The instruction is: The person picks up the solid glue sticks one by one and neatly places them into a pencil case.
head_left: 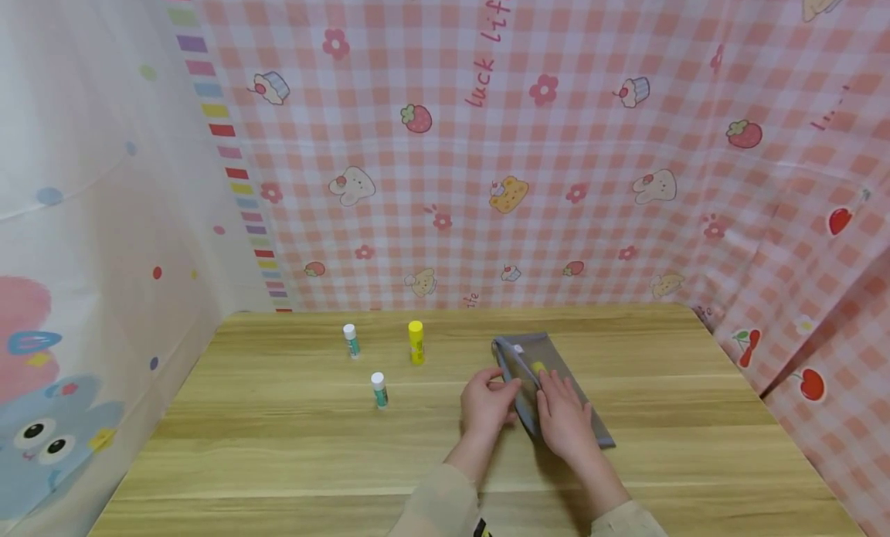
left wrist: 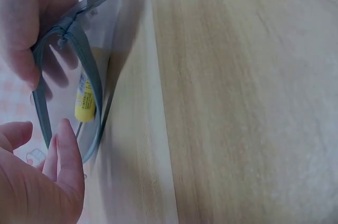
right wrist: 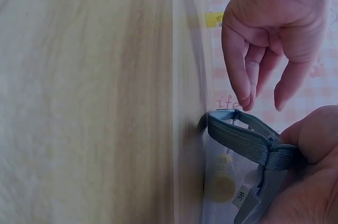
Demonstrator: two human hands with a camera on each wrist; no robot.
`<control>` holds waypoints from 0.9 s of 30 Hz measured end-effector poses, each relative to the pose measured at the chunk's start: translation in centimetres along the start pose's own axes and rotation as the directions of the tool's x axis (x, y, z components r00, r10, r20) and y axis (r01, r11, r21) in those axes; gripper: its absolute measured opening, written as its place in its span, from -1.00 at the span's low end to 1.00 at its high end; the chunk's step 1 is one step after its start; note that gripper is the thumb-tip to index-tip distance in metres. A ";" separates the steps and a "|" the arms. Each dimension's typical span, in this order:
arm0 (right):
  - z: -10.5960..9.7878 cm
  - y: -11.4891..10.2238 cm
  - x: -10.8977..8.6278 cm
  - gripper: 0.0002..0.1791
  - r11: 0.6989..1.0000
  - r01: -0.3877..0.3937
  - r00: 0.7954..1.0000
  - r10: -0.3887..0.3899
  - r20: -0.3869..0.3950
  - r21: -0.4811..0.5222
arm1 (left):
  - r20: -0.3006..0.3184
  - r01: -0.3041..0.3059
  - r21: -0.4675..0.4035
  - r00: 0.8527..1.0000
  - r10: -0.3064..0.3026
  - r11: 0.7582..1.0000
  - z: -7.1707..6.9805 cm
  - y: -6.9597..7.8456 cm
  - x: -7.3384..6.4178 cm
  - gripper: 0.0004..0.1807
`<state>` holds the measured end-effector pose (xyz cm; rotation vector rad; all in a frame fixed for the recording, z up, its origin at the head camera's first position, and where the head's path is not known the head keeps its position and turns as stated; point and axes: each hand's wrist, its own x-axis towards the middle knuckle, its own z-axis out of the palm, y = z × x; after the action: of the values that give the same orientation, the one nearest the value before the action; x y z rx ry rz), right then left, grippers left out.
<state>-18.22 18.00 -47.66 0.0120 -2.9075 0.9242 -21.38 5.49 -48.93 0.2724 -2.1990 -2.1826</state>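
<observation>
A grey see-through mesh zipper pouch lies on the table, its zipped mouth gaping. My right hand holds the pouch, with the thumb at the mouth's rim in the left wrist view and fingers showing behind the mesh. Inside rests a yellow glue stick. Beside the mouth, my left hand has its fingers loosely bent; nothing is between them in the right wrist view. Left of the hands stand another yellow glue stick and two white-capped teal glue sticks, one farther back and one nearer.
The wooden table reaches back to a pink checked cloth. A white patterned cloth hangs at the left. Part of a black and yellow object shows at the bottom edge.
</observation>
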 end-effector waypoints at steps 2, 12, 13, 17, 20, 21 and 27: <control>0.0 0.0 0.0 -0.52 1.000 -0.001 1.000 0.001 0.001 -0.001 | -0.007 0.001 -0.014 1.000 -0.001 1.000 -0.2 0.0 0.0 -0.54; 0.0 -0.1 0.0 -0.51 1.000 -0.010 1.000 0.010 0.013 0.000 | -0.042 -0.048 -0.043 0.998 0.046 0.998 -1.0 0.5 -0.3 -0.54; 0.0 -0.1 0.0 -0.51 1.000 -0.011 1.000 0.011 0.013 0.001 | -0.050 -0.057 -0.036 0.997 0.055 0.998 -1.1 0.5 -0.3 -0.54; -0.1 -0.1 0.1 -0.51 1.000 -0.012 1.000 0.012 0.016 0.005 | -0.086 -0.099 -0.024 0.992 0.096 0.995 -1.3 0.8 -0.3 -0.55; -0.1 -0.2 0.1 -0.51 1.000 -0.014 1.000 0.014 0.019 0.005 | -0.110 -0.134 -0.052 0.986 0.128 0.990 -1.4 0.9 -0.3 -0.53; -0.1 -0.2 0.1 -0.51 1.000 -0.015 1.000 0.015 0.020 0.005 | -0.120 -0.151 -0.062 0.982 0.143 0.987 -1.4 0.9 -0.2 -0.53; 0.0 -0.2 0.0 -0.51 1.000 -0.008 1.000 0.008 0.012 0.008 | -0.182 -0.259 -0.107 0.954 0.237 0.960 -1.8 0.8 0.2 -0.54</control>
<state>-18.21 17.84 -47.57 0.0060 -2.9165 0.9402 -21.40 3.70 -48.12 0.1578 -1.8802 -2.0722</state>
